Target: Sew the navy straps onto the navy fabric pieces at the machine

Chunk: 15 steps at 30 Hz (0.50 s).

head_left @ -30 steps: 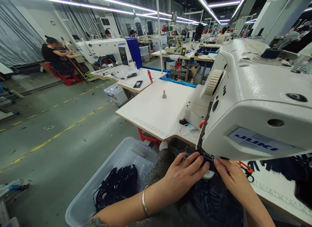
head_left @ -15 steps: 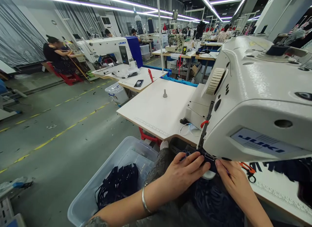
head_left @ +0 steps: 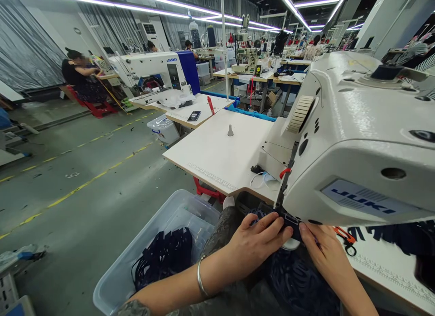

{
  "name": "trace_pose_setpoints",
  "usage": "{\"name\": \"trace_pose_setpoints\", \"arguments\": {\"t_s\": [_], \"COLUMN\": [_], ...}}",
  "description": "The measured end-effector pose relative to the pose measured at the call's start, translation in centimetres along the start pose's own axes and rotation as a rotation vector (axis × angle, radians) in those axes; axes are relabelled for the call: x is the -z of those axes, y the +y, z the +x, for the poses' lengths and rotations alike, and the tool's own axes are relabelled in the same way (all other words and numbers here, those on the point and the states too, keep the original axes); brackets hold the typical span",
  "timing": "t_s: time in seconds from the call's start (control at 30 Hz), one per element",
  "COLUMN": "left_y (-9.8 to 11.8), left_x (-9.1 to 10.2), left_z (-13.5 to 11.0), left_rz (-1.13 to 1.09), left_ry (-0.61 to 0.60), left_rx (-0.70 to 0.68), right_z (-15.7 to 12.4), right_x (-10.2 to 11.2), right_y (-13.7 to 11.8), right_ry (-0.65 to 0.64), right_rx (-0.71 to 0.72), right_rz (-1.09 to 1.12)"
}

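1. Left hand [head_left: 260, 239]: at 5 o'clock from mid-view; fingers laid, slightly spread, over a dark navy cloth piece [head_left: 295, 230], presumably so that it is pressed flat; whether anything is gripped beneath cannot be told, the palm side being hidden
2. Right hand [head_left: 321, 246]: at 4 o'clock; thumb and fingers narrowed on the same cloth's near end, judged to be so placed that it is steadied opposite the left
3. Cloth position: set between both hands, under the overhang of a white sewing machine [head_left: 356, 139]
4. Machine bulk: at 3 o'clock; by it and the left fingers, the working spot is partly screened
5. Navy cloth heap [head_left: 302, 280]: at 5 o'clock, bunched between the forearms
6. Clear plastic bin [head_left: 170, 216]: at 7 o'clock, stocked with navy strips [head_left: 170, 252]; its near side crossed by the left forearm
7. Orange-handled snips [head_left: 345, 236]: at 4 o'clock, laid just beyond the right hand, dark strips [head_left: 404, 238] near
8. Grey peg [head_left: 230, 131]: stood near mid-view on a white table [head_left: 210, 148]
9. Phone [head_left: 194, 116]: at 11 o'clock, laid before a second machine [head_left: 146, 62]
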<state>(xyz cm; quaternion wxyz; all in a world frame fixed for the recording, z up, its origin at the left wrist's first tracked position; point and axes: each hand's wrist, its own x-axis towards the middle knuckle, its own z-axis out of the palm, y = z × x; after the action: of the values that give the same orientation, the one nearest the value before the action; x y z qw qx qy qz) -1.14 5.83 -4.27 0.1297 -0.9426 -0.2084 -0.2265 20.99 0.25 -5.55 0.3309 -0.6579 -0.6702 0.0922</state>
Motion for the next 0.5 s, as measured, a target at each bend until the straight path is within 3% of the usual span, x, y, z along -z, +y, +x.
{"name": "trace_pose_setpoints", "arguments": {"t_s": [0.5], "left_y": [0.38], "left_x": [0.43], "left_z": [-0.32], "left_rz": [-0.004], "left_ry": [-0.014], "left_rx": [0.056], "right_z": [-0.06], "right_x": [-0.98], "right_y": [0.54], "right_ry": [0.012], "right_rx": [-0.026], "right_rz": [0.101]}}
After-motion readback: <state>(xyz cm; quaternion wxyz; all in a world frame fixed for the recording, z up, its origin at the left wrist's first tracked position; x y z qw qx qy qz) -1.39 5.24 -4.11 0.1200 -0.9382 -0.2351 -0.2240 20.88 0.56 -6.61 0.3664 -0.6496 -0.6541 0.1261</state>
